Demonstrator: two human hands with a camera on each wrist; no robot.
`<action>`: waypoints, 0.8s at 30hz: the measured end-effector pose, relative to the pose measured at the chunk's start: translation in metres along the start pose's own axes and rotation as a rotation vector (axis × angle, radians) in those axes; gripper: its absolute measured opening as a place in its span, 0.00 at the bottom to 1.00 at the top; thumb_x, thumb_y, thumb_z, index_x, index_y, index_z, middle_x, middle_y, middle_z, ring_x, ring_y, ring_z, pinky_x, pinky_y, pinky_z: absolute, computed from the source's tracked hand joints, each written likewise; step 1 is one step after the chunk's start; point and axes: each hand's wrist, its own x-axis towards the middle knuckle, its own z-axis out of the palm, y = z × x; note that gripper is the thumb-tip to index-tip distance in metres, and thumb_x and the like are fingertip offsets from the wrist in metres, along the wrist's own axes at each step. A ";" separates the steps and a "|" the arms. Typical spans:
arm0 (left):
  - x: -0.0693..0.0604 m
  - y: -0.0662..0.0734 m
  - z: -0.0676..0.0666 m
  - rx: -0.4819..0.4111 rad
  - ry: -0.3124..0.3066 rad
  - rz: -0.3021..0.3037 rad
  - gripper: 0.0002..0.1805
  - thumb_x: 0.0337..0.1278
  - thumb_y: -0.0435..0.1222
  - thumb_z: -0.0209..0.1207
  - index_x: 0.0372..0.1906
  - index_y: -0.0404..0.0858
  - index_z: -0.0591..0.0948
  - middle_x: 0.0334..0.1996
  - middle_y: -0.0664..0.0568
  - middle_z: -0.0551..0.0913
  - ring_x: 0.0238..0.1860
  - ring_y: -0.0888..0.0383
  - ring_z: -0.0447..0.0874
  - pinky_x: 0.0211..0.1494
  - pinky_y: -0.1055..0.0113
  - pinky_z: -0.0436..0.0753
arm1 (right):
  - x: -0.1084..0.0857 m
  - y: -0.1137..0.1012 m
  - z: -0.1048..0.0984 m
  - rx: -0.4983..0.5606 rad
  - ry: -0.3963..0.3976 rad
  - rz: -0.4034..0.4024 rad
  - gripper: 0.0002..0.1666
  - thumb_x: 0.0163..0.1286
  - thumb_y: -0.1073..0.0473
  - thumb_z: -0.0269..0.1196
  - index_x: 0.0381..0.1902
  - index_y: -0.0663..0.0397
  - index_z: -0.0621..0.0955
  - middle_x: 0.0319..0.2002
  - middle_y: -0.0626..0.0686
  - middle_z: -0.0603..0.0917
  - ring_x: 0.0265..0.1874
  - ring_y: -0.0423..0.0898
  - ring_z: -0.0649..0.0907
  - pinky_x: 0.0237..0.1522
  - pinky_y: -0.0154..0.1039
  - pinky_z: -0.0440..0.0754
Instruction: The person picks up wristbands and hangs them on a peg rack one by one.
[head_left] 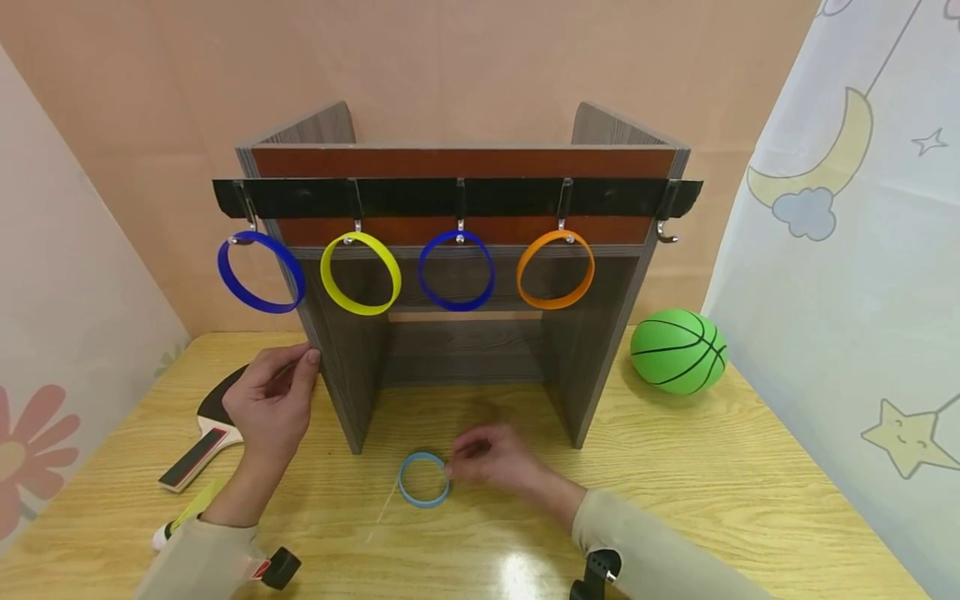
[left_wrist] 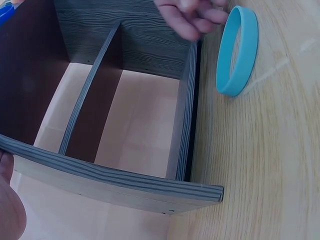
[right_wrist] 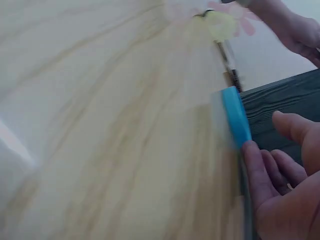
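Observation:
A light blue wristband [head_left: 424,503] lies on the table in front of the grey wooden shelf [head_left: 337,350]. My right hand [head_left: 495,457], blurred in the head view, is just right of the band. In the right wrist view a fingertip appears to touch the light blue wristband [right_wrist: 236,115], while the thumb stands apart from it. My left hand [head_left: 273,392] grips the front edge of the shelf's left side panel, thumb and fingers against it. In the left wrist view only part of the left hand [left_wrist: 10,210] shows at that panel.
On the hooks of a black strip [head_left: 408,198] hang a blue band [head_left: 258,307], a yellow band [head_left: 360,308], a second blue band [head_left: 457,306] and an orange band [head_left: 555,302]. A paddle [head_left: 191,458] and a shuttlecock [head_left: 161,536] lie at left. A green ball [head_left: 678,352] sits right of the shelf.

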 end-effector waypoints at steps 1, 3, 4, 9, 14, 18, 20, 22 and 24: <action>-0.001 -0.002 -0.001 0.003 -0.001 -0.001 0.03 0.45 0.16 0.61 0.28 0.16 0.80 0.26 0.37 0.82 0.29 0.63 0.82 0.37 0.76 0.82 | 0.000 0.001 0.001 -0.021 -0.010 -0.006 0.18 0.52 0.69 0.71 0.41 0.72 0.81 0.30 0.52 0.83 0.28 0.43 0.81 0.31 0.37 0.83; -0.002 -0.006 -0.002 0.007 -0.004 -0.002 0.04 0.45 0.16 0.62 0.29 0.16 0.80 0.26 0.38 0.82 0.29 0.63 0.82 0.37 0.76 0.82 | 0.001 0.004 0.002 -0.052 -0.023 -0.020 0.18 0.51 0.69 0.71 0.40 0.71 0.81 0.29 0.52 0.82 0.28 0.44 0.81 0.30 0.37 0.83; -0.003 -0.007 -0.003 0.004 -0.004 -0.003 0.04 0.45 0.16 0.62 0.29 0.16 0.80 0.26 0.38 0.82 0.29 0.63 0.82 0.37 0.76 0.82 | 0.001 0.005 0.002 -0.069 -0.026 -0.026 0.18 0.51 0.69 0.71 0.40 0.70 0.81 0.29 0.52 0.82 0.28 0.43 0.81 0.29 0.36 0.83; -0.003 -0.008 -0.002 -0.006 0.002 -0.002 0.04 0.45 0.17 0.62 0.29 0.16 0.80 0.26 0.38 0.82 0.28 0.63 0.82 0.37 0.76 0.82 | 0.003 0.007 0.004 -0.142 -0.022 -0.041 0.16 0.50 0.66 0.73 0.37 0.68 0.83 0.28 0.52 0.83 0.27 0.44 0.81 0.28 0.36 0.83; 0.000 -0.001 0.000 -0.013 0.006 0.008 0.04 0.46 0.17 0.62 0.28 0.16 0.80 0.25 0.39 0.82 0.28 0.64 0.82 0.36 0.77 0.81 | 0.008 0.005 0.007 -0.164 -0.016 0.007 0.13 0.51 0.64 0.73 0.34 0.66 0.83 0.23 0.51 0.82 0.21 0.47 0.83 0.24 0.38 0.83; 0.001 0.000 0.000 -0.017 0.000 0.011 0.05 0.46 0.18 0.63 0.28 0.16 0.80 0.25 0.39 0.82 0.28 0.64 0.82 0.36 0.77 0.81 | 0.010 0.005 0.009 -0.195 -0.015 0.004 0.11 0.51 0.64 0.73 0.31 0.64 0.84 0.21 0.51 0.82 0.18 0.48 0.82 0.22 0.38 0.82; 0.001 0.001 0.000 -0.018 -0.005 0.011 0.05 0.46 0.18 0.63 0.28 0.16 0.80 0.25 0.39 0.82 0.28 0.63 0.82 0.36 0.77 0.81 | 0.011 0.004 0.010 -0.219 -0.014 0.002 0.09 0.51 0.63 0.73 0.30 0.62 0.84 0.20 0.50 0.82 0.18 0.47 0.82 0.22 0.38 0.82; 0.001 0.003 0.001 -0.016 -0.007 0.012 0.04 0.46 0.18 0.63 0.28 0.16 0.80 0.25 0.39 0.82 0.28 0.63 0.82 0.36 0.77 0.81 | 0.012 0.003 0.011 -0.244 -0.012 0.004 0.08 0.51 0.63 0.73 0.28 0.61 0.85 0.19 0.49 0.82 0.17 0.47 0.82 0.21 0.38 0.82; 0.002 0.004 0.001 -0.018 -0.007 0.012 0.04 0.46 0.18 0.62 0.28 0.16 0.80 0.25 0.39 0.82 0.28 0.63 0.82 0.36 0.77 0.81 | 0.012 0.002 0.012 -0.274 -0.010 0.003 0.08 0.50 0.63 0.73 0.26 0.60 0.84 0.19 0.48 0.82 0.16 0.47 0.82 0.20 0.37 0.82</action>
